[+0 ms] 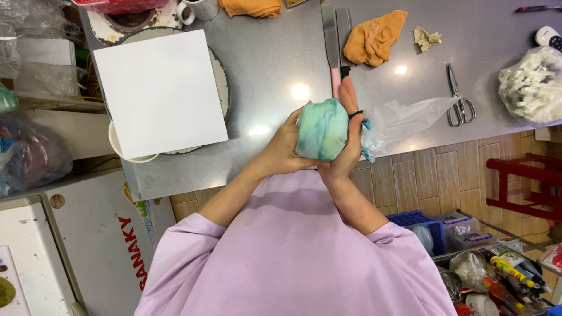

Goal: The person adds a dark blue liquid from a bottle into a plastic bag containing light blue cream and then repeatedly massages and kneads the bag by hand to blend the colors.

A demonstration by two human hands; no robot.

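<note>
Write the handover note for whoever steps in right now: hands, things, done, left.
Left hand: cups the near-left side of the piping bag, fingers wrapped on it.
Right hand: flat against the bag's right side; both hold it up above the steel table.
Bag: bulging with blue-green cream; its clear open end trails right, over the table edge.
White square board: bare, on the turntable at left.
Two spatulas, scissors and orange cloth: lying untouched on the table.
Done: bag filled. Left: nothing piped on the board yet.
</note>
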